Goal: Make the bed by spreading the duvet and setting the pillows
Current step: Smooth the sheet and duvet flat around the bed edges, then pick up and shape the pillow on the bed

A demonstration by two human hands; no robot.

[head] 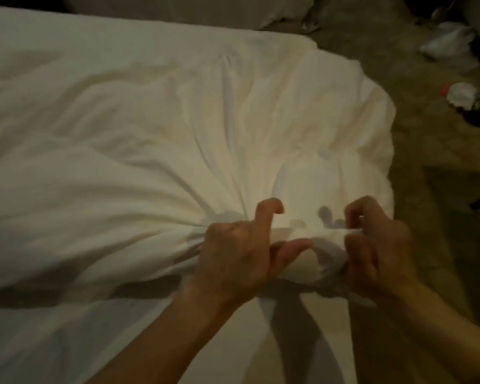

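Duvet (155, 139) fills left + centre of frame, lying on the bed (67, 342); its near edge sits lower centre, bunched into a thick roll between both hands. Right edge of duvet curves down the right-centre of frame, overhanging toward the carpet floor (427, 151). Open floor runs down the right side; small clutter, incl. a white bag (449, 45), upper right, well apart from duvet. Bare sheet shows lower left, below duvet edge.

Long axis of duvet runs approx. lower centre to upper left; creases fan out from the gripped spot. Fabric white, soft, puffy, heavily wrinkled.

Left hand (233, 256): fingers curled, thumb pressed under the roll, index hooked up above it, gripping duvet. Right hand (377, 245): fingers curled tight, pinching the bunched edge just beside the left.
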